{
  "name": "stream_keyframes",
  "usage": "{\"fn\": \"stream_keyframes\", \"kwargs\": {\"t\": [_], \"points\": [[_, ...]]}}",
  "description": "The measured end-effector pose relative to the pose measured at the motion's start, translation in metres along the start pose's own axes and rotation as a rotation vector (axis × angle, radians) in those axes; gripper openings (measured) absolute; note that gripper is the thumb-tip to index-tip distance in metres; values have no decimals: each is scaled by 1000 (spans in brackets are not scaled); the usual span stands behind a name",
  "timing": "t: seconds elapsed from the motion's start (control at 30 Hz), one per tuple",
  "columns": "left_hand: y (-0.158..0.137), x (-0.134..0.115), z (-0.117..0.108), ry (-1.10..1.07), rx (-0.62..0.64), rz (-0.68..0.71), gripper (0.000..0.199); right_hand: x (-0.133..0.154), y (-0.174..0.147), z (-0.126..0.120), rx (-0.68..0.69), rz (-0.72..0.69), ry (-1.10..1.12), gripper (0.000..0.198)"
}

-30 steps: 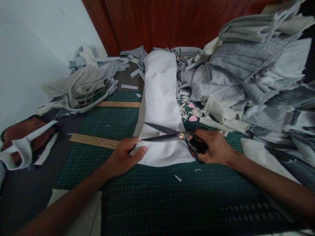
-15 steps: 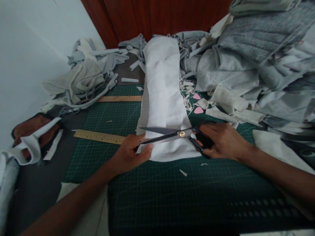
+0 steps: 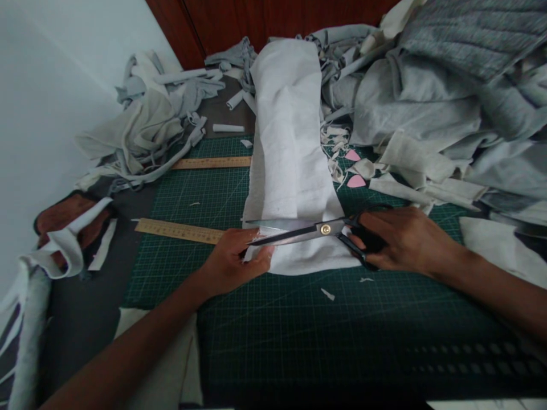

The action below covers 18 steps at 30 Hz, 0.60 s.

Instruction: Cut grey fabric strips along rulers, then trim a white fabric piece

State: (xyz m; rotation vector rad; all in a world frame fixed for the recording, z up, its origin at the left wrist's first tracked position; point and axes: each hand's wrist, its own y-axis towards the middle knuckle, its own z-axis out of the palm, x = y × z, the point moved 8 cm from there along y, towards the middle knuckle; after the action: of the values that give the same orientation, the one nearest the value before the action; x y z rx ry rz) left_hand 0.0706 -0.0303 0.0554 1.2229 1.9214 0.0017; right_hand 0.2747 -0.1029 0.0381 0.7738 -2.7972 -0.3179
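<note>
A long piece of white fabric point(image 3: 294, 131) lies lengthwise away from me on a green cutting mat point(image 3: 273, 341). My right hand point(image 3: 397, 239) is closed around the black handles of large fabric scissors point(image 3: 325, 230). Their blades are parted and point left across the fabric's near part, with the upper blade partly over or against the cloth. At the left edge of the fabric, my left hand point(image 3: 239, 256) pinches the cloth between thumb and fingers, right by the blade tips.
A wooden ruler point(image 3: 179, 230) lies left of my left hand, and a second ruler point(image 3: 211, 163) lies farther back. Grey cloth heaps point(image 3: 419, 102) fill the right side; more scraps point(image 3: 141, 125) lie left. Two pink pieces point(image 3: 356, 181) sit beside the fabric. A red-brown door point(image 3: 265, 20) stands behind.
My view has shifted slightly, so everything sits a little higher and farther right. The scissor blades look slightly closer together. Both hands keep their holds.
</note>
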Motion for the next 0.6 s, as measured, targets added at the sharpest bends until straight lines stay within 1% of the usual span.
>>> {"fn": "stream_keyframes", "kwargs": {"t": [0.1, 0.27, 0.4, 0.6], "points": [[0, 1, 0, 5, 6, -8, 26, -1, -3, 1, -8, -6, 12, 9], [-1, -1, 0, 10, 0, 31, 26, -3, -7, 3, -10, 1, 56, 11], [0, 0, -1, 16, -5, 17, 28, -3, -7, 4, 21, 12, 61, 10], [-1, -1, 0, 28, 6, 36, 32, 0, -8, 3, 3, -29, 53, 9]]}}
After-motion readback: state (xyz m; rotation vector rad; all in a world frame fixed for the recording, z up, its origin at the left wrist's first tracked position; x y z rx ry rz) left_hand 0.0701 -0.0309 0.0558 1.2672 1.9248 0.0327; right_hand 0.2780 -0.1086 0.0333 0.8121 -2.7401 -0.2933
